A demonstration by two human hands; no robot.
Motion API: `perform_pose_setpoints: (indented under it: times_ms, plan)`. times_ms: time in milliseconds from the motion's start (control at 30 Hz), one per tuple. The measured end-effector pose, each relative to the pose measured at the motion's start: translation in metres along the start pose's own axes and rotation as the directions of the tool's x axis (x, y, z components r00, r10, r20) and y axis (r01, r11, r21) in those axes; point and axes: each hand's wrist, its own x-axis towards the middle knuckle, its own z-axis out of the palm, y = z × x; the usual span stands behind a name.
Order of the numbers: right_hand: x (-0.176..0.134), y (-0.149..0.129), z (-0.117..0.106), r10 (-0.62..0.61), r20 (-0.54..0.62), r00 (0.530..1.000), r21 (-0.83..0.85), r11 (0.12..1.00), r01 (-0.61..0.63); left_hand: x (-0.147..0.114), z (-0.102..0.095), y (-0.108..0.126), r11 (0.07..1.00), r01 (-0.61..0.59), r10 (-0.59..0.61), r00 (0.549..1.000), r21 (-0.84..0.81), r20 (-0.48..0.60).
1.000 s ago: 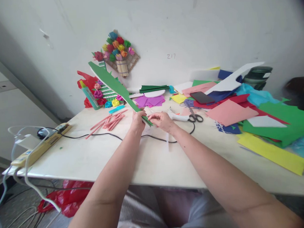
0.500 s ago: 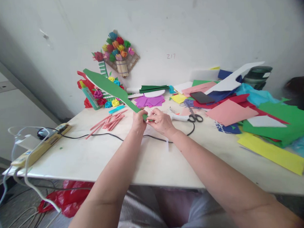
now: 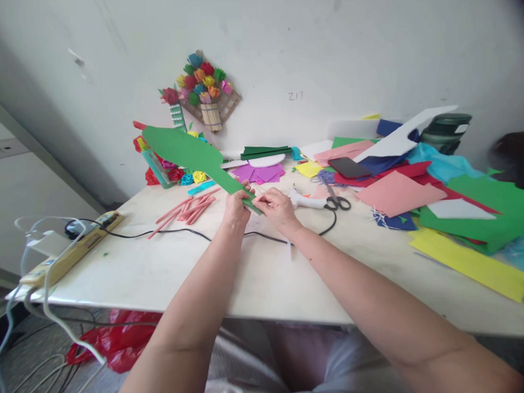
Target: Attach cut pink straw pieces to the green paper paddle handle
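Note:
A long green paddle-shaped cutout (image 3: 187,150), apparently of paper or card, is raised over the table and slants up to the left. Its narrow handle end lies in my left hand (image 3: 237,206), whose fingers are closed round it. At the lower tip of that handle, my right hand (image 3: 277,207) has thumb and forefinger pinched together against the edge. Whether a small piece sits in that pinch I cannot make out. Beyond my right hand rest a white glue gun (image 3: 309,202) and black-handled scissors (image 3: 337,202).
Pink rolled paper sticks (image 3: 189,209) lie left of my hands. A black cable (image 3: 138,236) crosses the table from a power strip (image 3: 75,249). Coloured sheets (image 3: 399,193), a phone (image 3: 349,167) and a dark green container (image 3: 444,133) crowd the right side. Paper flowers (image 3: 204,78) stand against the wall.
The green cutout has turned so more of its broad face shows, and its far end has dipped slightly. My hands stay at the handle's lower end, with the right fingers shifted a little.

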Motion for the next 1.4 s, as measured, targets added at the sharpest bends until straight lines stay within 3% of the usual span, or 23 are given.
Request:
perform_pose_setpoints:
  times_ms: [167, 367, 567, 800, 1067, 1267, 1400]
  plan:
    - [0.0, -0.003, 0.0, 0.172, 0.002, 0.985, 0.177, 0.97, -0.17, -0.002, 0.001, 0.003, 0.999, 0.042, -0.042, 0.999, -0.031, -0.015]
    - [0.002, -0.011, -0.004, 0.455, 0.063, 0.888, 0.454, 0.78, -0.432, -0.003, 0.002, 0.007, 0.996, 0.071, -0.069, 0.996, -0.046, 0.048]
    - [0.006, -0.012, -0.01, 0.557, 0.087, 0.826, 0.525, 0.679, -0.513, -0.003, 0.0, 0.008, 0.995, 0.093, -0.092, 0.995, -0.022, 0.047]
    - [0.015, -0.008, -0.023, 0.543, -0.022, 0.839, 0.502, 0.732, -0.46, 0.003, -0.011, 0.009, 0.999, 0.043, -0.043, 0.999, 0.005, -0.007]
    - [0.026, 0.004, -0.042, 0.557, -0.176, 0.811, 0.457, 0.777, -0.434, 0.004, -0.015, 0.021, 1.0, 0.016, -0.016, 0.995, 0.002, -0.095]
    - [0.037, 0.025, -0.054, 0.564, -0.392, 0.727, 0.407, 0.815, -0.412, 0.011, -0.025, 0.029, 1.0, -0.01, 0.01, 0.995, 0.006, -0.096]
    - [0.044, 0.047, -0.071, 0.441, -0.585, 0.681, 0.257, 0.897, -0.36, 0.016, -0.035, 0.037, 0.998, -0.058, 0.056, 0.991, -0.014, -0.12]
